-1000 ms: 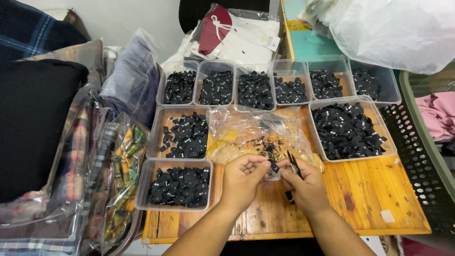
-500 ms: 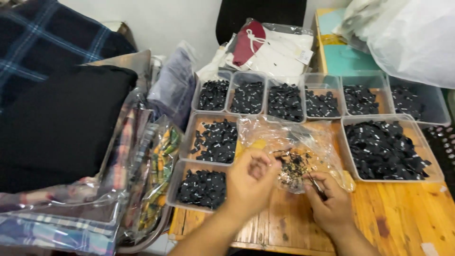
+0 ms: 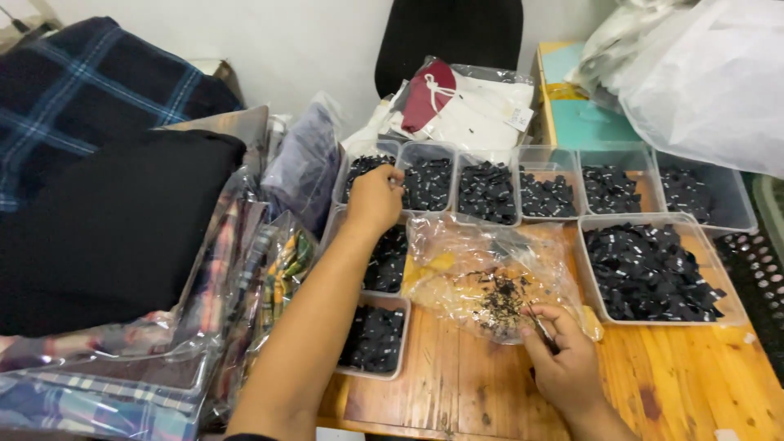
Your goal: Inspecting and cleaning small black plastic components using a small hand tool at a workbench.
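From the head view, the left hand (image 3: 374, 198) reaches far forward, its fingers curled downward over the rim between two clear plastic trays (image 3: 427, 184) filled with small black pieces (image 3: 487, 190); whether the fingertips pinch one of those pieces I cannot tell, since the back of the hand hides them. Just below its wrist lies another tray of the same black pieces. The right hand (image 3: 563, 367) rests on the wooden table (image 3: 678, 384) nearer the body, fingers bent and pinched on a thin dark tool (image 3: 541, 322) whose tip points up into the crinkled clear plastic bag (image 3: 482, 269). A scatter of tiny dark bits (image 3: 500, 298) lies on that bag just beyond the right fingertips. To the right of those fingers sits a larger tray (image 3: 653, 273) of black pieces.
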